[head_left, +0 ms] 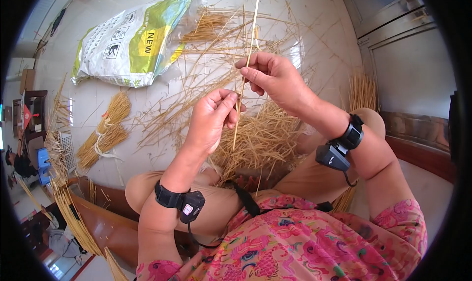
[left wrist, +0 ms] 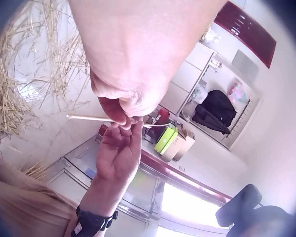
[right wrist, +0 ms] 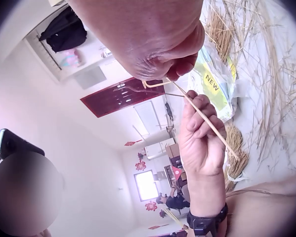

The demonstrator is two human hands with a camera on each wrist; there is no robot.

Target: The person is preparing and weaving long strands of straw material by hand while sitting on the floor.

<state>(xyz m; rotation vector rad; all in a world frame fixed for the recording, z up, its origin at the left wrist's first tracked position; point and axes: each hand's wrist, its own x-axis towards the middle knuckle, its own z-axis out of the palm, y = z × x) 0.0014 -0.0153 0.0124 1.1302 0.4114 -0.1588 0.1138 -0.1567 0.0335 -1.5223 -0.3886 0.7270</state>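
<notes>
A long, pale straw stalk (head_left: 254, 25) stands almost upright in the head view, its lower end pointing toward the lap. Thumb and fingers of my right hand (head_left: 280, 81) pinch it at mid-length. Lower down, my left hand (head_left: 206, 121) pinches it too, close beside the right. In the right wrist view, the stalk's thick end (right wrist: 224, 140) sticks out past the left hand (right wrist: 204, 143). A thinner strand (right wrist: 162, 92) runs between the two hands there. Beneath the hands lies a heap of loose straw (head_left: 268, 133).
A white-green plastic bag (head_left: 110, 59) lies on the tiled floor at the upper left, beside a straw bundle (head_left: 209, 25). Tied straw bundles (head_left: 105, 136) lie nearer. Metal cabinet doors (head_left: 418, 69) stand at the right, with more straw (head_left: 363, 91) in front.
</notes>
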